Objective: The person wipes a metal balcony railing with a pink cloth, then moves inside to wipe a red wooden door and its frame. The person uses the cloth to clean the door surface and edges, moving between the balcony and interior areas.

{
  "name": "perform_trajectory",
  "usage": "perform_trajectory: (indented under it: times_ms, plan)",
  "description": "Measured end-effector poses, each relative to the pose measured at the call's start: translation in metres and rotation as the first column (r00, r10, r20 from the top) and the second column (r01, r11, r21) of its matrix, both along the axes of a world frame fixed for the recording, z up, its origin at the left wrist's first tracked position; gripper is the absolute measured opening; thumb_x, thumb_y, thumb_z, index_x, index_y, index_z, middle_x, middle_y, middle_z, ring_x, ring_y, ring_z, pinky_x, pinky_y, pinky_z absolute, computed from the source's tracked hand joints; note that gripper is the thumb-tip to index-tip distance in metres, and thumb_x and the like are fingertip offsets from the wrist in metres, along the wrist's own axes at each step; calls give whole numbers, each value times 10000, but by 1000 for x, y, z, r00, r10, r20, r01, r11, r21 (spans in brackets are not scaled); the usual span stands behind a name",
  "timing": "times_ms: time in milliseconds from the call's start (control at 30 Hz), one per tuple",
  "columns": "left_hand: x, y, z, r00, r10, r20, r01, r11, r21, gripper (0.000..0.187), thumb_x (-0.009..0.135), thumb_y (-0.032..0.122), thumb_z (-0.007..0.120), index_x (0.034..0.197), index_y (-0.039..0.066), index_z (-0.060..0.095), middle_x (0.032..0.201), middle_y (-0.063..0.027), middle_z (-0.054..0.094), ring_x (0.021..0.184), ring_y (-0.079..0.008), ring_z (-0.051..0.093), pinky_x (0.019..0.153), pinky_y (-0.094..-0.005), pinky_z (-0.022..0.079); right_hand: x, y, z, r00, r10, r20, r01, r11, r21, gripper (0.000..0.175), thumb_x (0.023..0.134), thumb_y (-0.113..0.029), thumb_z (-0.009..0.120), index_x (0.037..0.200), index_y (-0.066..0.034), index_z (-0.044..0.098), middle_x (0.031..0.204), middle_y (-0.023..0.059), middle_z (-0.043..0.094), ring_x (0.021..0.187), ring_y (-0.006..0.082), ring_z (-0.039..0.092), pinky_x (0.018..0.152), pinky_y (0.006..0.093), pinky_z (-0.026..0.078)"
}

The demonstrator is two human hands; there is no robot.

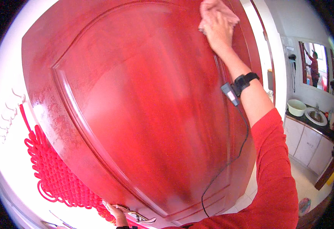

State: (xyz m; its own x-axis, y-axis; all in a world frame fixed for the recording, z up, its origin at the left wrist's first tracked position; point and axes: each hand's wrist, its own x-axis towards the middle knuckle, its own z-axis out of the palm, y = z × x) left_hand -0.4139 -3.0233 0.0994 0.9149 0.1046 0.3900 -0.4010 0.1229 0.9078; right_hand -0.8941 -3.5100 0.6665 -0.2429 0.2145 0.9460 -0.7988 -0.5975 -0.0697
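Note:
A red panelled wooden door (pixel 144 108) with a glossy surface fills most of the view. High on its right side, my right hand (pixel 220 30) holds a pink cloth (pixel 217 10) flat against the wood; hand and cloth are slightly blurred. My left hand (pixel 117 214) is low at the door's left edge, beside the metal door handle (pixel 142 218), and grips that edge. Part of this hand is cut off by the bottom of the view. Beside the door edge hangs a large red knotted cord ornament (pixel 59 171), close to my left fingers.
A black cable (pixel 213 183) runs from a device strapped to my right wrist (pixel 241 84) across the door front. At right are a washbasin (pixel 316 116) in a dark counter, a pale plastic basin (pixel 296 107), white cabinets (pixel 307 143) and a wall mirror (pixel 314 65) reflecting a person.

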Motion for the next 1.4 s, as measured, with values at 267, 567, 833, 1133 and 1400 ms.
perform_trajectory:
  times_ms: [267, 567, 833, 1133, 1400]
  plan:
    - [14, 0, -10, 999, -48, -13, 49, 999, 12, 569, 1051, 324, 364, 1498, -28, 384, 1620, -178, 268, 1497, -294, 242, 1229, -410, 180, 109, 142, -51, 910, 42, -413, -156, 956, -248, 478, 923, -366, 559, 1382, -233, 563, 1375, 115, 510, 1242, 322, 490, 1024, 547, 376]
    - [13, -18, -26, 988, -153, -16, 151, 984, -95, 604, 1047, 342, 397, 1533, -10, 326, 1636, -129, 255, 1500, -240, 232, 1214, -385, 184, 237, 279, -119, 200, 24, -980, -722, 680, -131, 486, 778, -331, 646, 1245, -203, 611, 1297, 33, 591, 1191, 288, 554, 1038, 559, 391]
    - [3, -18, -21, 976, -217, -17, 216, 975, -60, 595, 1040, 314, 403, 1517, -38, 344, 1651, -174, 190, 1524, -270, 169, 1230, -394, 141, 266, 292, -59, 272, -136, -953, -629, 724, -283, 628, 768, -354, 687, 1372, -291, 529, 1412, -19, 553, 1233, 245, 552, 1037, 548, 379]
    - [34, -13, -45, 983, -179, 48, 184, 974, -129, 604, 1050, 323, 411, 1533, -29, 316, 1649, -170, 195, 1531, -264, 154, 1235, -400, 126, 221, 244, 57, 762, -94, -641, -302, 824, -480, 557, 874, -478, 574, 1384, -258, 546, 1382, 31, 538, 1286, 271, 491, 1078, 532, 328]
    - [70, 1, -81, 911, 51, 410, -187, 936, 299, 512, 951, 96, 423, 1453, -5, 401, 1607, -225, 265, 1497, -390, 231, 1220, -508, 232, 101, 149, 91, 824, -147, -548, 81, 986, -144, 531, 987, -304, 435, 1509, -215, 388, 1453, 146, 429, 1332, 342, 412, 1064, 544, 348]
